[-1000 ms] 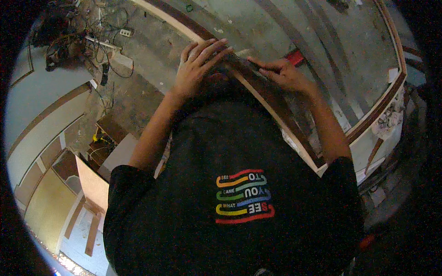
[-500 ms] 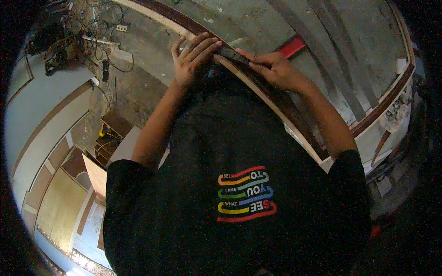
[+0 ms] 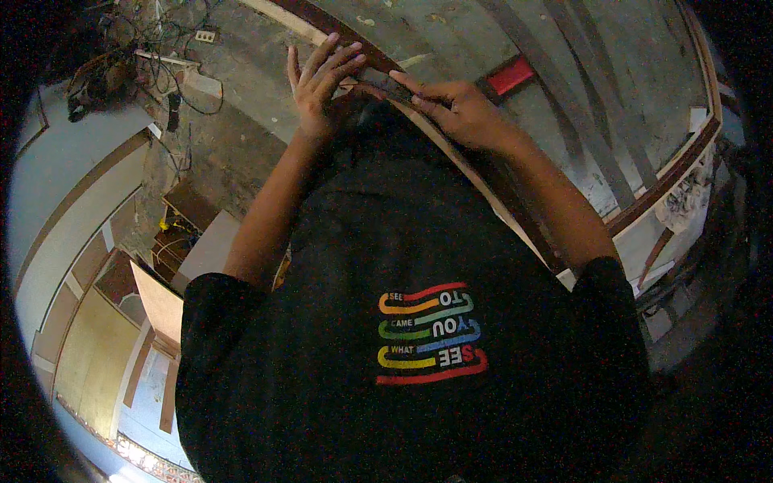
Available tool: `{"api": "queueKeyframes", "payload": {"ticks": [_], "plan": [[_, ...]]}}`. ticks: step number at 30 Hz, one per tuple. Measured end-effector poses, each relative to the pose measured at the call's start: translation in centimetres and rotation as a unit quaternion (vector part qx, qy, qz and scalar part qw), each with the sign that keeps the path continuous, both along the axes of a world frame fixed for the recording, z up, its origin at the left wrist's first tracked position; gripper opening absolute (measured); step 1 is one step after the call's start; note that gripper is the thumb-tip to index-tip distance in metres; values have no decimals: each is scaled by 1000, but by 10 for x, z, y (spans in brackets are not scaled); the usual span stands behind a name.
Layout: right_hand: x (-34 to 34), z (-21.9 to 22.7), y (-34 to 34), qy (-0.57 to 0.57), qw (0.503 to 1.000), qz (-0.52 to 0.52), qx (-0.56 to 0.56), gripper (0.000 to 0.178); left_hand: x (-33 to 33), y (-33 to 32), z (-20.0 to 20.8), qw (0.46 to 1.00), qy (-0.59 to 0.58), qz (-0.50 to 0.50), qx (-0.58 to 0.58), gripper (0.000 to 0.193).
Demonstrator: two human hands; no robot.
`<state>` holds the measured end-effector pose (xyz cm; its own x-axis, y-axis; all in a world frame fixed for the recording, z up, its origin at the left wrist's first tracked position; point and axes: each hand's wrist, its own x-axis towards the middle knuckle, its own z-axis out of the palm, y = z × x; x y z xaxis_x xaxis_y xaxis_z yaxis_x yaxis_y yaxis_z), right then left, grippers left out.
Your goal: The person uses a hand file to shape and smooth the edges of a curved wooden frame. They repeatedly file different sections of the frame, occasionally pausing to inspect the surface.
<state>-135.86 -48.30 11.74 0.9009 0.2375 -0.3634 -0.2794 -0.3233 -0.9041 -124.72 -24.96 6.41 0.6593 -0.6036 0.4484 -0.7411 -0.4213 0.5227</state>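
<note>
A long wooden frame edge [image 3: 342, 36], dark brown with a pale side, crosses in front of my body. My left hand [image 3: 324, 84] is at its near side, fingers spread and raised, with no object visible in them. My right hand [image 3: 463, 113] lies over the dark edge, thumb and fingers closed at a dark, flat strip [image 3: 394, 87]. The strip lies along the edge between my hands; its exact kind is unclear. Part of the edge is hidden under my right hand and forearm.
A red rectangular block [image 3: 510, 76] lies beyond my right hand. Long dark strips [image 3: 555, 80] stretch across the grey surface inside the frame. Tangled cables [image 3: 161, 48] and a white socket strip [image 3: 206, 36] lie at far left. Panels [image 3: 97, 354] stand at lower left.
My left hand has lifted off the edge and its fingers have spread. My right hand has shifted slightly left along the edge. The whole view has shifted a little.
</note>
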Motion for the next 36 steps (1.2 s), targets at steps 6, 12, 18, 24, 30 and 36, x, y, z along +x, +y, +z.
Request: {"api": "queueKeyframes", "payload": {"ticks": [6,12,18,24,30,36], "plan": [[-1,-5,-19,-124,992,32,-15,46,-8,1,28,990,-49,-52,119,49],[-11,9,-51,12,996,90,7,41,-21,-10,37,985,-7,-129,116,48],[-19,-5,-25,-20,999,33,-5,40,-21,-6,17,990,-39,-113,73,41],[-23,-1,-6,17,1000,7,0,40,-16,-2,5,989,-112,-92,16,39],[-17,2,-6,-2,1000,8,-1,45,-19,-4,17,992,-82,-89,43,39],[-29,4,-31,-70,996,48,-30,46,-23,-8,42,974,-78,-184,105,50]]}}
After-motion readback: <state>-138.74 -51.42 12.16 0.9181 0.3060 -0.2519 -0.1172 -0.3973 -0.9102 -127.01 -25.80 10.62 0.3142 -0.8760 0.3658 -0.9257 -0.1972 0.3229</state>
